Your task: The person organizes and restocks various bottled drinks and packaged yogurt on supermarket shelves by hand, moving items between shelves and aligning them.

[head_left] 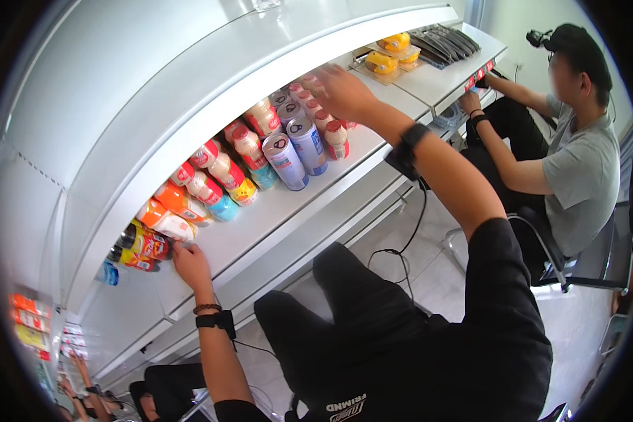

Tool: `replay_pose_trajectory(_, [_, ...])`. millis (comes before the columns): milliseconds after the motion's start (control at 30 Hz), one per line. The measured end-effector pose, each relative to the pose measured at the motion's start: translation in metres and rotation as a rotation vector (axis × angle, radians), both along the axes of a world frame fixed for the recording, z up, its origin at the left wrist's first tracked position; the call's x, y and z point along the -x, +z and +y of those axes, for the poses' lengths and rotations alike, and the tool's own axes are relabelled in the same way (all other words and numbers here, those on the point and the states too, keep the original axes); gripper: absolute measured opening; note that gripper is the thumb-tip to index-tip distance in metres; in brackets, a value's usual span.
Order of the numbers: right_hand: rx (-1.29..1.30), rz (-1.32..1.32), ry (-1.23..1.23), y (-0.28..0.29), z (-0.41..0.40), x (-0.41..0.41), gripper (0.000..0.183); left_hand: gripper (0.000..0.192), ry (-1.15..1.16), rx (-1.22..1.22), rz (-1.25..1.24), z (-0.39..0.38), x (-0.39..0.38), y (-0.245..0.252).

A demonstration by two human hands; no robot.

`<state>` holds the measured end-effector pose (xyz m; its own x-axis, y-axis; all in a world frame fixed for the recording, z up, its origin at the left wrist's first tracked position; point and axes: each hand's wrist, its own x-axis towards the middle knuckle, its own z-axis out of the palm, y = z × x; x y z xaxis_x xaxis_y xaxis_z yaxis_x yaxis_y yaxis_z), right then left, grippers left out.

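Note:
My left hand (191,264) rests at the shelf's front, its fingertips against a dark-red bottle with a yellow and red label (150,243); whether it grips the bottle cannot be told. Over the back of the small red-capped bottles (336,138) is my right hand (340,92), blurred, its fingers partly hidden near the upper shelf edge. Purple-blue cans (307,145) stand beside those bottles. Further left are red and white bottles with blue or yellow lower parts (249,147) and orange-capped bottles (166,219). A blue-labelled bottle (108,273) is at the far left.
The white upper shelf edge (232,89) overhangs the bottles. Yellow items in clear packs (382,62) and dark flat packets (446,45) lie at the right. A co-worker in grey (580,153) sits there. Black cables (401,253) hang near my right side; other people's arms show at lower left.

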<state>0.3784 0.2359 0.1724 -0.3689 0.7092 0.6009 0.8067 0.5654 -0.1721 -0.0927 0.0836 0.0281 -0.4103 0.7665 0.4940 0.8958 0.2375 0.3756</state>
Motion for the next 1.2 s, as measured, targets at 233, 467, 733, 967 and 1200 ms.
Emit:
replay_pose_trajectory(233, [0.288, 0.238, 0.050, 0.036, 0.062, 0.039, 0.044, 0.035, 0.014, 0.025, -0.116, -0.001, -0.002, 0.006])
replay_pose_trajectory(467, [0.302, 0.293, 0.105, 0.036, 0.075, 0.052, 0.042, 0.034, 0.034, 0.020, -0.118, 0.002, -0.002, 0.006])
replay_pose_trajectory(733, [0.272, 0.285, 0.110, 0.033, 0.072, 0.048, 0.039, 0.035, 0.040, 0.013, -0.122, 0.000, -0.007, 0.009])
replay_pose_trajectory(967, [0.165, 0.236, 0.080, 0.033, 0.052, 0.038, 0.036, 0.035, 0.038, -0.021, -0.091, 0.003, -0.006, 0.008])
replay_pose_trajectory(1200, [-0.294, 0.005, -0.249, 0.011, 0.015, -0.042, 0.044, 0.033, 0.034, -0.076, -0.023, 0.002, -0.006, 0.002])
